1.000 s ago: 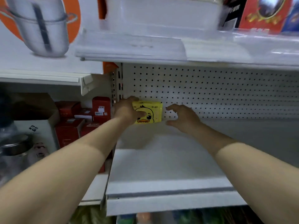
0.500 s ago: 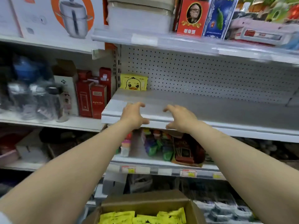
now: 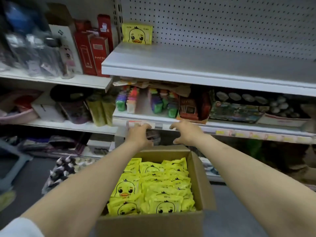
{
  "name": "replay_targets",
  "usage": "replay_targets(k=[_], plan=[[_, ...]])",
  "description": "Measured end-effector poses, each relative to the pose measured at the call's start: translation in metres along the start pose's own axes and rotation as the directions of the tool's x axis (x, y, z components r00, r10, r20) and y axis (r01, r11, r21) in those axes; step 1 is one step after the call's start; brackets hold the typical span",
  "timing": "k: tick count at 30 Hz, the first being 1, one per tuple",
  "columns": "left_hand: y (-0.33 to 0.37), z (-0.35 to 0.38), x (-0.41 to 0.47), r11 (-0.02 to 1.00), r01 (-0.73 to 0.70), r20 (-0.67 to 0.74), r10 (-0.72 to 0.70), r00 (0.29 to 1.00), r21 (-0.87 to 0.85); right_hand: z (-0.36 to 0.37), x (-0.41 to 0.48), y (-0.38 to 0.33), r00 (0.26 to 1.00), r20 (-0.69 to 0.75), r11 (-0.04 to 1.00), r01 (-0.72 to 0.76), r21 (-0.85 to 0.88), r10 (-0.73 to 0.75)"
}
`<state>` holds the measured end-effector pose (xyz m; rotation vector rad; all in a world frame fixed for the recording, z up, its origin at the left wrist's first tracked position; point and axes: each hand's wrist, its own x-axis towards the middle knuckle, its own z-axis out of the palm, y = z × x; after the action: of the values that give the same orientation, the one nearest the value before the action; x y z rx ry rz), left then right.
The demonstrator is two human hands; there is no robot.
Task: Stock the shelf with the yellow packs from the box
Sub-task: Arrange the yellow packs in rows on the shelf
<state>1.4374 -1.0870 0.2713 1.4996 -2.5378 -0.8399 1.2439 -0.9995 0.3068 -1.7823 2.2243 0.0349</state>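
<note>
One yellow pack [image 3: 137, 33] is standing upright at the back left of the white shelf [image 3: 188, 65], against the pegboard [image 3: 222, 23]. More yellow packs [image 3: 153, 189] are filling the cardboard box [image 3: 198, 177] sitting below on the floor [image 3: 236, 211]. The left hand [image 3: 139, 135] and right hand [image 3: 187, 132] are hovering over its far edge, fingers loosely curled and holding nothing.

Both arms stretched forward, forearms bare. Left hand [image 3: 139, 135] palm down, fingers loosely curled, holding nothing. Right hand [image 3: 187, 133] likewise, fingers spread and bent. Hands near each other, not touching. White sleeve [image 3: 17, 226] at left elbow.
</note>
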Motion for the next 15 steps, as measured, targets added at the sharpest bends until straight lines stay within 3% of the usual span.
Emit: replay_targets(k=[8, 15], plan=[[-0.061, 0.090, -0.025, 0.989, 0.148, 0.210, -0.147, 0.966, 0.014, 0.095, -0.005, 0.001, 0.976, 0.217, 1.000, -0.028, -0.013, 0.030], [-0.123, 0.154, -0.049, 0.954, 0.301, 0.402, -0.277, 0.873, 0.003, 0.186, -0.015, -0.008, 0.890, 0.455, 0.998, -0.059, 0.036, 0.036]])
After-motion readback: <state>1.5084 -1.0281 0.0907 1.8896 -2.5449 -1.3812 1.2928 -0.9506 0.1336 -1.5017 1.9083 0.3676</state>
